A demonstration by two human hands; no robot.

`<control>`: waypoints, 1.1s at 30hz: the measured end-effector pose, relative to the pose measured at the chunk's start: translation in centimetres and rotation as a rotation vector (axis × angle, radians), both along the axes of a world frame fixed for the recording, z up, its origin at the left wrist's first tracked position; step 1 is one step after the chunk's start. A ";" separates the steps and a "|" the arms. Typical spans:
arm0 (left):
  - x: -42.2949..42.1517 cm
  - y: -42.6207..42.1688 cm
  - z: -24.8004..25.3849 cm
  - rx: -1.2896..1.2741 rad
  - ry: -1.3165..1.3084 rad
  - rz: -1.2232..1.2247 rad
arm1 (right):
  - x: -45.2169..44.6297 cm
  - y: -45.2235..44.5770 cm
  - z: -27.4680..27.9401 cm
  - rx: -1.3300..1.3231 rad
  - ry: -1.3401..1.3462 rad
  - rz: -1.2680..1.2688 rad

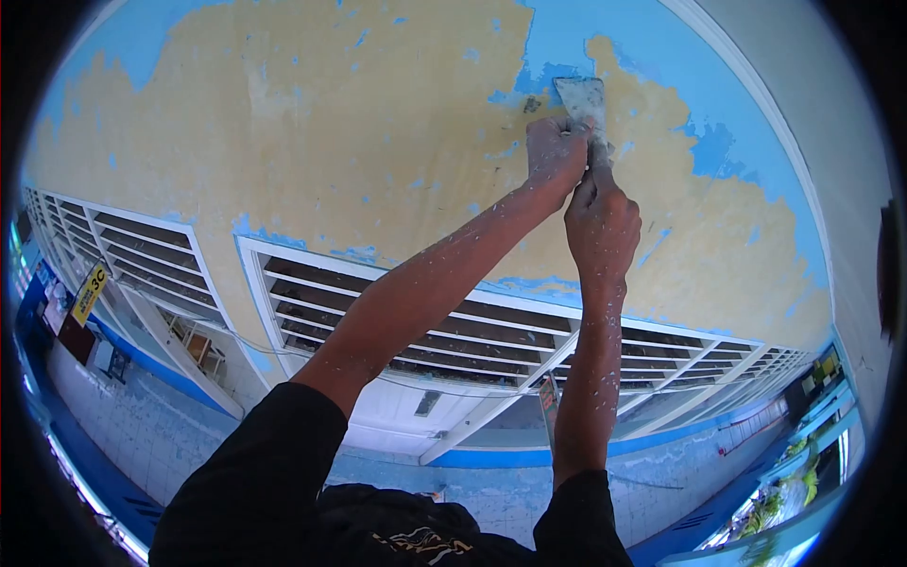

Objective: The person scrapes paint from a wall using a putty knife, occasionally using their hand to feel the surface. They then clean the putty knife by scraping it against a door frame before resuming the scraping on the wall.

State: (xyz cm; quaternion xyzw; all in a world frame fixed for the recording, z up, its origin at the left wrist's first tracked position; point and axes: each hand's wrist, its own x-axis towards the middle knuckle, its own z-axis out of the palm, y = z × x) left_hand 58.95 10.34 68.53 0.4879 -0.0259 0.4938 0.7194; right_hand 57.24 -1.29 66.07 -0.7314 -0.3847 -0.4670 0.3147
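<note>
Nearest: dark shirt (406, 520), both forearms (444, 260) reaching out, pale flecks on them. A louvre window (482, 345) in a white frame (246, 269) runs left to right behind the forearms.

Next out, right hand (603, 234): closed in a fist round the near end of the scraper (584, 104). Handle (601, 168) mostly covered, so can't tell its full length or material. Left hand (557, 151): curled shut just beyond and left of the right, on the neck, thumb pressed at the blade base. No visible gap in either grip.

Scraper sits right of centre, up at the wall. Long axis runs near to far, far end leaning slightly left. Blade (578, 92) points far, flaring to a broad edge that looks to be against the wall; exact contact can't be confirmed.

Handling, my read: light, stiff, maybe a little flex in the blade, not fragile. Dusty coating could make it slick. Best hold: handle for push, neck for steering; keep fingers behind the edge.

Farthest: tan wall surface (378, 123), spotted with blue bits, and blue paint (652, 42) with a ragged border right by the edge.
</note>
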 end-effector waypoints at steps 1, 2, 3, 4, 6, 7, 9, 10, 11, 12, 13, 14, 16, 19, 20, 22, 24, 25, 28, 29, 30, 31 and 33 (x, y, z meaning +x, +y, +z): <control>-0.4 -0.2 -1.0 0.005 0.019 -0.008 | -0.1 -0.1 -0.7 -0.022 -0.003 -0.014; -0.9 -0.5 -1.7 0.011 0.034 -0.019 | -0.4 -0.3 -1.7 -0.024 0.024 0.000; -1.7 -0.7 -2.2 0.016 0.078 -0.057 | -0.6 -0.5 -2.8 -0.028 0.046 0.012; -2.5 -0.8 -2.7 0.019 0.117 -0.096 | -0.6 -0.5 -3.5 -0.035 0.063 0.025; -2.7 -0.7 -1.9 0.033 0.151 -0.108 | -0.1 -0.4 -2.8 -0.034 0.018 0.028; -2.3 -0.6 -0.6 0.038 0.148 -0.081 | 0.2 -0.5 -1.7 -0.042 0.000 0.023; -1.7 -0.7 0.6 0.047 0.126 -0.053 | 0.5 -0.8 0.5 -0.059 -0.006 0.030; -1.5 -0.9 0.9 0.049 0.108 -0.053 | 0.8 -1.0 0.7 -0.063 -0.014 0.026; -1.5 -1.0 1.0 0.051 0.091 -0.055 | 1.1 -1.2 0.4 -0.067 -0.020 0.022; -1.7 -1.3 0.4 0.025 0.108 -0.067 | 1.3 -1.4 0.0 -0.071 -0.025 0.015; -1.9 -1.8 -0.6 -0.001 0.123 -0.081 | 1.3 -1.6 -0.7 -0.069 -0.013 0.018; -1.8 -1.9 -1.2 -0.028 0.134 -0.093 | 1.3 -1.7 -1.4 -0.067 -0.004 0.021; -1.0 -1.5 -0.8 0.011 0.105 -0.084 | 1.4 -1.7 -1.1 -0.065 -0.009 0.015; -0.9 -1.0 2.5 0.035 0.057 -0.059 | 1.6 -1.3 2.0 -0.065 -0.030 0.008; -0.8 -1.0 3.4 0.040 0.038 -0.048 | 1.9 -1.3 2.9 -0.063 -0.027 0.022; -1.3 -1.7 2.6 0.026 0.060 0.000 | 2.1 -1.4 2.7 -0.059 -0.024 0.032; -1.5 -1.9 1.2 0.011 0.092 -0.006 | 2.0 -1.6 0.4 -0.048 -0.040 0.023; -1.5 -1.7 0.4 0.000 0.112 -0.036 | 1.6 -1.6 -0.4 -0.024 -0.040 0.067; -1.3 -0.8 1.7 0.029 0.073 -0.044 | 0.9 -1.0 1.7 -0.038 -0.048 0.019; -1.2 -0.3 3.2 0.045 0.058 -0.036 | 1.2 -0.6 3.1 -0.049 -0.055 0.009; -0.9 0.1 4.3 0.064 0.043 -0.027 | 1.1 -0.5 4.2 -0.052 -0.050 0.022; -0.7 0.2 4.6 0.068 0.052 0.011 | 0.9 -0.5 5.0 -0.057 -0.042 0.035; -0.5 0.0 4.2 0.069 0.083 0.082 | 0.7 -0.7 4.3 -0.018 -0.057 0.091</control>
